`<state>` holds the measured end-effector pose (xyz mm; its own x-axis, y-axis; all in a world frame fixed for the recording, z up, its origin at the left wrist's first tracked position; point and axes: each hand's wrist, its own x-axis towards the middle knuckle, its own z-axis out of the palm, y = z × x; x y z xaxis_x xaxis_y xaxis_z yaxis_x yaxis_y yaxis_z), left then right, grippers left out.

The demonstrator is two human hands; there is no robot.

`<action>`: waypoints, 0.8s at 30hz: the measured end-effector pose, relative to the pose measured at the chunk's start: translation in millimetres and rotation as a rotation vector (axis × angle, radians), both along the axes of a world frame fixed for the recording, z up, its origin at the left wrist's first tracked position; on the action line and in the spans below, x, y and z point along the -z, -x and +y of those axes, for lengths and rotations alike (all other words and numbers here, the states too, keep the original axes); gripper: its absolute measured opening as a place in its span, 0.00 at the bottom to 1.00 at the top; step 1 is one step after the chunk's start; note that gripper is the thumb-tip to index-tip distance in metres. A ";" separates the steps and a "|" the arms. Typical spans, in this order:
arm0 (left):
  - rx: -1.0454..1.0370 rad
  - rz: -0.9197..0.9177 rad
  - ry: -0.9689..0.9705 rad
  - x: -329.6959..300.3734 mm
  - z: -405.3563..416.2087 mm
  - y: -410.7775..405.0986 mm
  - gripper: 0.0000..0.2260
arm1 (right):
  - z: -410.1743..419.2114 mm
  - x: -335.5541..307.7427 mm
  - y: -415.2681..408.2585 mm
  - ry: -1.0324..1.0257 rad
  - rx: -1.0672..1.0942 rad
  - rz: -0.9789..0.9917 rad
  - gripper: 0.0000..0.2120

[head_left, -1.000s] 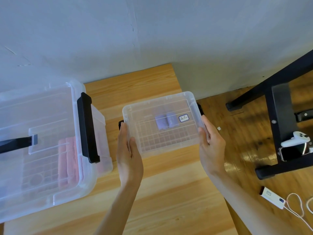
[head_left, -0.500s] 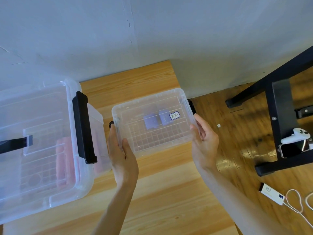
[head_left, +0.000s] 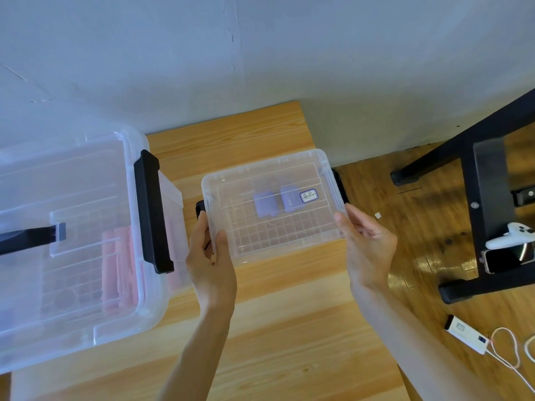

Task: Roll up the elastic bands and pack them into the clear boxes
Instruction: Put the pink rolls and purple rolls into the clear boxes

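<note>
The small clear box (head_left: 275, 204) sits lidded over the wooden table (head_left: 289, 328), near its far right corner, and both hands flank its near corners; whether its base rests on the wood cannot be told. The left hand (head_left: 212, 264) is at the left end — thumb (head_left: 222, 250) laid on top of the lid's near left corner, the other fingers curled round the side by the black latch (head_left: 200, 208), so the box edge is pinched between them. The right hand (head_left: 367, 247) stands at the right end; its fingers are loosely curled and slightly spread, the thumb tip touching the near right corner, the rest just beside the wall; firm grasp cannot be told. Inside, two rolled purple bands (head_left: 276, 201) lie side by side under a small label (head_left: 308, 195), beyond both sets of fingertips. To the left stands a large clear box (head_left: 72, 241) with pink rolls (head_left: 121, 264) inside.
</note>
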<state>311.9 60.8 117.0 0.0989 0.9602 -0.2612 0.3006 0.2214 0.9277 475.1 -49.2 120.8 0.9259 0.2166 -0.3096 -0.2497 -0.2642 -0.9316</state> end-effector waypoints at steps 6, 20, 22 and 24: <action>-0.057 -0.061 0.070 -6.5 0.9 -1.1 0.19 | 1.7 -9.8 -4.7 -0.063 0.076 0.189 0.14; -0.161 0.016 0.143 -1.2 14.0 1.0 0.09 | 0.3 -9.9 -20.1 0.156 -0.204 -0.015 0.12; -0.167 0.063 0.095 -2.2 14.9 -0.4 0.11 | 2.5 -9.2 -23.7 0.199 -0.238 -0.080 0.14; -0.166 0.100 0.110 -5.7 17.1 -3.7 0.21 | 7.7 -9.9 -27.8 0.219 -0.232 -0.060 0.18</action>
<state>315.6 77.9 122.8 -0.0895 0.9263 -0.3659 0.3405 0.3737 0.8628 502.9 -41.4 130.7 0.8778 0.3581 -0.3182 -0.1058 -0.5030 -0.8578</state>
